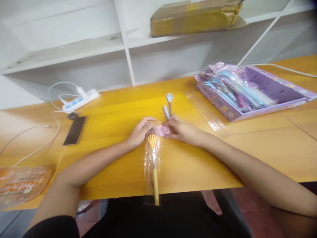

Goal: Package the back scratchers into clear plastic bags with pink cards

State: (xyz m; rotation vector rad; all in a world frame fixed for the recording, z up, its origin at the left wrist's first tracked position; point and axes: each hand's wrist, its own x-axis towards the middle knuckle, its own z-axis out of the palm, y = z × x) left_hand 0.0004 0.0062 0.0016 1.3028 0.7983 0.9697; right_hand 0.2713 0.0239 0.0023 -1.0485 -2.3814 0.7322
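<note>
Yellow scratcher: hand-shaped head, metallic shaft, inside glossy clear sleeve; handle extends past near table edge. Right hand nearly closed, pinching pink card at sleeve's far end. Left hand loosely curled beside it, grip unclear. Room leftward to phone. Wood-toned table; white shelving far.

Left hand, right hand at pink card; bagged yellow scratcher nearside of them, blue scratcher just beyond, phone left, purple box right.
</note>
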